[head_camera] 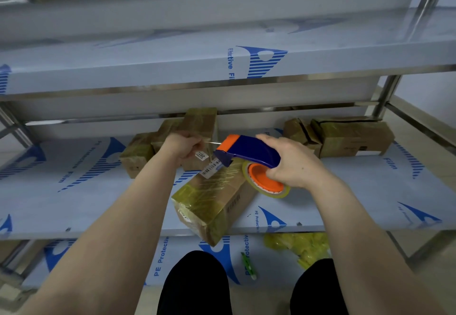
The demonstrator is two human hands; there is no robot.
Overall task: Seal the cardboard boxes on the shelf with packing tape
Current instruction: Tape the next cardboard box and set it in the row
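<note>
The right hand point(292, 166) grips the tape dispenser point(249, 150); the left hand point(183, 145) pinches the tape strip point(212, 143) drawn from it. The cardboard box point(212, 203) lies just below both, its long axis pointing toward the person.

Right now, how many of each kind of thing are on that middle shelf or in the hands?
Cardboard boxes: 6
Tape dispenser, held in the right hand, its tape pinched by the left hand: 1
Total: 7
</note>
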